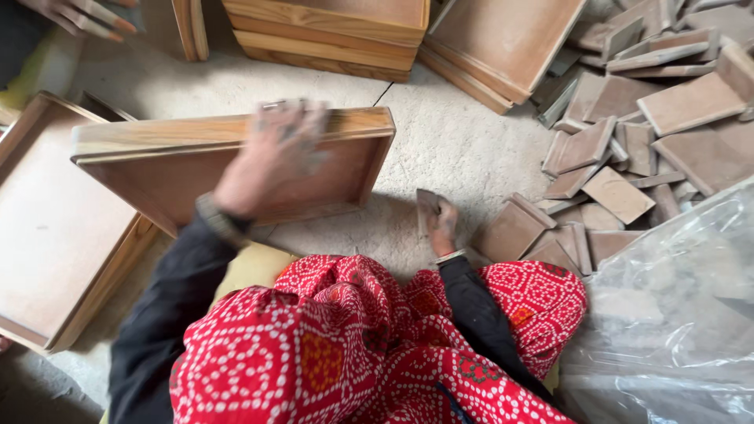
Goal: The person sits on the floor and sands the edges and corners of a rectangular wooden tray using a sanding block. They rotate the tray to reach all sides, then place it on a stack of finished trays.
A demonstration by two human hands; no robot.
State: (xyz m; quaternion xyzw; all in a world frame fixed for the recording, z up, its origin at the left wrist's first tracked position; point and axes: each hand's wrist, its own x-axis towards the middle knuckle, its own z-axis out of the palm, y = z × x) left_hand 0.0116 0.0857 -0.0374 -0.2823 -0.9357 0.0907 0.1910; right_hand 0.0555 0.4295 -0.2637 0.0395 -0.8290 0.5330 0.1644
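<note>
A shallow wooden tray (157, 169) stands tilted on its edge on the floor in front of me. My left hand (275, 157) is blurred with motion and grips the tray's top rim near the middle. Lower down, my right hand (444, 226) rests on the floor and holds a small flat brown piece (426, 206) upright. My black sleeves and a red dotted cloth (369, 345) fill the bottom of the view.
Another wooden tray (55, 228) lies flat at the left. More trays (330, 31) are stacked at the top. A heap of brown square tiles (644, 133) spreads at the right, with a clear plastic bag (675, 314) below. Another person's hand (78, 16) shows top left.
</note>
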